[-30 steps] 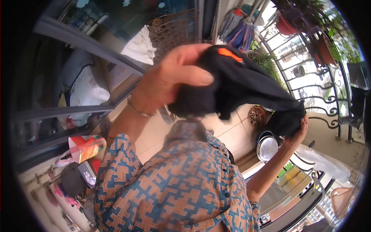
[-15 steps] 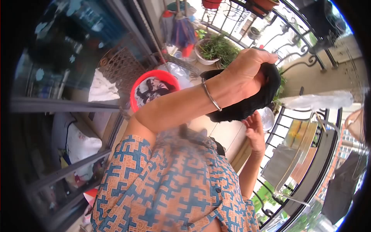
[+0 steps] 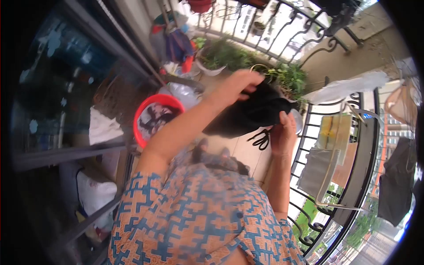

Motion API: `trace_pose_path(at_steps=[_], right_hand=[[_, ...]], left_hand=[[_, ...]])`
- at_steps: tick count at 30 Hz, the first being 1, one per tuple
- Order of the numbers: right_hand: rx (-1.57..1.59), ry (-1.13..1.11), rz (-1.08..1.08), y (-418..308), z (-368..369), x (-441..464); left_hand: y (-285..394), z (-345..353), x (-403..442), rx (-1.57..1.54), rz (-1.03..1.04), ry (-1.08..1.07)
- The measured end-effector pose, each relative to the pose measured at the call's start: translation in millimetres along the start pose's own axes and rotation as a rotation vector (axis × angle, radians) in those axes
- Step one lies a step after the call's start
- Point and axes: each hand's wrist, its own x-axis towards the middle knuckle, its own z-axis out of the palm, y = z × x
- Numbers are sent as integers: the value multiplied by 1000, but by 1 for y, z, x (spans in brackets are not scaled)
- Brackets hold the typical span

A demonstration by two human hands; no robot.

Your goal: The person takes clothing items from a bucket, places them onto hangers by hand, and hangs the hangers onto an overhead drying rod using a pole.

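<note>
A black garment [image 3: 254, 110] with a dangling looped drawstring hangs between my two hands, over the tiled floor. My left hand [image 3: 240, 86] is at its upper edge, fingers curled onto the cloth and a little blurred. On the right side, my right hand [image 3: 284, 130] pinches the garment's edge between thumb and fingers, with the black drawstring [image 3: 261, 139] hanging beside it. A red bucket [image 3: 138, 118] holding wet-looking dark and light cloth stands on the floor left of my left forearm.
Potted plants [image 3: 229, 55] line the railing ahead, with mops [image 3: 179, 44] at the corner. Glass door panels [image 3: 66, 88] are on my left. A metal rack [image 3: 329, 176] and a dark hanging cloth [image 3: 397, 183] are on the right.
My left hand has moved left and lower from the bunched garment, which now hangs more spread out. My right hand, apart from it half a second ago, has taken hold of its edge.
</note>
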Motion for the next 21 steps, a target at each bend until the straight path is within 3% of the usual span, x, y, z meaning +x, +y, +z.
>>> trace_pose_path(at_steps=[1, 2, 6, 7, 8, 10, 14, 17, 20, 21], right_hand=[[-38, 26, 8, 6, -6, 4], [-80, 63, -6, 5, -8, 7], [-237, -105, -45, 28, 3, 6], [-98, -81, 28, 34, 7, 5], [48, -68, 108, 40, 8, 6], [96, -138, 113, 46, 12, 6], [55, -146, 124, 52, 15, 0], [-10, -128, 111, 54, 13, -8], [-98, -108, 111, 57, -3, -13], [-87, -72, 51, 41, 5, -22]], left_hand=[[-8, 0, -10, 126, -78, 6], [-39, -3, -11, 112, -8, 5], [-190, -38, -11, 214, -81, 114], [-191, -35, -28, 16, -238, 195], [-239, -44, -26, 49, -158, 281], [-287, -96, -31, -676, -642, -284], [-211, -59, -50, -608, -822, -109], [-154, -17, -50, -665, -803, 126], [-238, -71, -12, -503, -740, 68], [-229, -69, -11, -397, -623, 172]])
